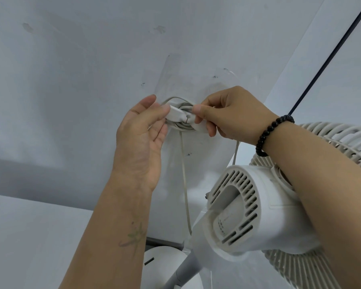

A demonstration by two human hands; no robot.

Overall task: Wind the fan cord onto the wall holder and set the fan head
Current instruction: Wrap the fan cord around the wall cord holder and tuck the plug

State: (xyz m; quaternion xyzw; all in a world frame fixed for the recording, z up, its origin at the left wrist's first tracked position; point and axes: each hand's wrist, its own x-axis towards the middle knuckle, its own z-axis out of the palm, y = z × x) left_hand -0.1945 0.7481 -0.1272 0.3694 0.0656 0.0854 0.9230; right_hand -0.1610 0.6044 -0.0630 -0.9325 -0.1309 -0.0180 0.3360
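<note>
Overhead, a scuffed pale wall (81,59) carries the wall holder (200,127); left hand (142,134) and right hand (231,115) pinch the plug (176,114) amid coiled cord (184,174), fan head (258,207) below.

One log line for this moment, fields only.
cord: coiled on wall holder | left hand: pinching plug | right hand: pinching holder clip | fan head: untouched

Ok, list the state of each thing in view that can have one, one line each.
Fan cord: mostly coiled on the wall holder, two strands hanging down.
Wall holder: on the wall, cord wound round it.
Plug: pinched at the coil.
Left hand: thumb pressing the plug.
Right hand: pinching at the holder.
Fan head: untouched, its rear facing the camera.
</note>
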